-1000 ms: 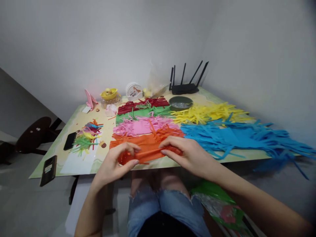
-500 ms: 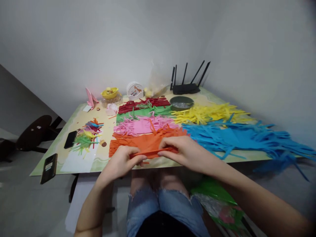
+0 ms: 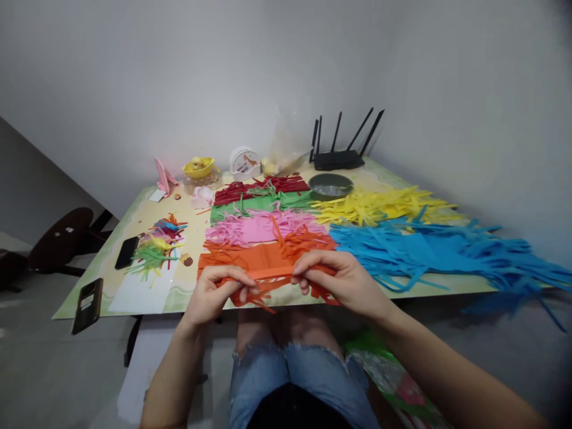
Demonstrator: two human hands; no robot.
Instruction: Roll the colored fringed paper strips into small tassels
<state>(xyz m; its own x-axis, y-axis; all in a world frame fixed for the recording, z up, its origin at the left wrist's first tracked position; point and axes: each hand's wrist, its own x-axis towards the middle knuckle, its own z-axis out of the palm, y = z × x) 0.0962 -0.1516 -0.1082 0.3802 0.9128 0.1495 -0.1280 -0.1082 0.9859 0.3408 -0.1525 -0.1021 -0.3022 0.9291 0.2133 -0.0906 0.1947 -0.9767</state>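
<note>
An orange fringed sheet (image 3: 268,256), paper or cloth, lies at the table's near edge. My left hand (image 3: 214,292) pinches its near edge on the left. On the right, my right hand (image 3: 333,277) pinches the same edge, which stretches as a narrow folded band between the hands. Loose orange strips hang below the fingers. Just behind lies a pink fringed sheet (image 3: 263,228), then a green one (image 3: 250,205) and a dark red one (image 3: 239,192). To the right are a blue fringed sheet (image 3: 429,250) and a yellow one (image 3: 384,205).
A black router (image 3: 337,159) and a dark bowl (image 3: 330,187) stand at the back right. Coloured scraps (image 3: 158,244) lie left, beside one phone (image 3: 127,252); another phone (image 3: 87,305) overhangs the table's edge. A yellow basket (image 3: 199,168) stands at the back.
Both hands have raised the orange sheet's near edge slightly and drawn a little apart. More of the folded band and hanging strips now shows between them.
</note>
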